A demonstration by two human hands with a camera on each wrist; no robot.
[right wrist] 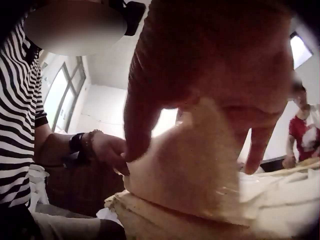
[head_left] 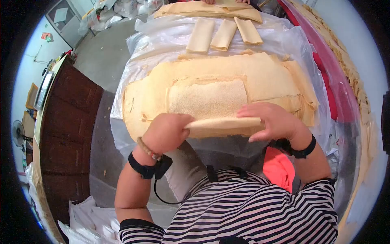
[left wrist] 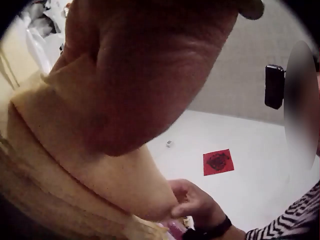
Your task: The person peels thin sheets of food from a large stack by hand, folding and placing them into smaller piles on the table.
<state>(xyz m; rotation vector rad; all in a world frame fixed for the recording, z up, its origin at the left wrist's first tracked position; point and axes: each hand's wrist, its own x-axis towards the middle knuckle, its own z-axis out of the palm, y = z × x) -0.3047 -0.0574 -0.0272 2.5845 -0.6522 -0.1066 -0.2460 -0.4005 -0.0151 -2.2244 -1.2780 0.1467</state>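
Concrete floor [head_left: 103, 57] and a dark wooden counter [head_left: 67, 134] off to one side, with a plastic-covered table [head_left: 162, 38] filling the middle of the head view. Spread across that plastic, a wide stack of thin tan sheets [head_left: 227, 75], the topmost one showing a rough, grainy patch [head_left: 208, 99] near the centre. At the near edge of the stack, a partly rolled sheet [head_left: 222, 123] held between both hands, lying crosswise just above the striped shirt [head_left: 260, 211]. Left hand [head_left: 165, 132] curled round the left end of the roll, fingers tucked under and thumb on top, a bead bracelet [head_left: 148, 149] and a black wrist strap [head_left: 143, 167] below it. Right hand [head_left: 273, 120] pinching the right end, fingers bent over the top of the roll and thumb beneath. Same grip seen close from the left wrist view, with the left hand [left wrist: 145, 70] pressed down on the tan sheet and the right hand [left wrist: 192, 202] small at the far end. From the right wrist view, right hand [right wrist: 210, 85] draped over the pale roll [right wrist: 185, 175], fingertips dug into it. Farther up the table, three finished folded rolls [head_left: 222, 34] side by side, well apart from the hands. Beyond those, another flat pile of sheets [head_left: 203, 10] at the far edge. Along the right side, red cloth [head_left: 308, 38] under more plastic.
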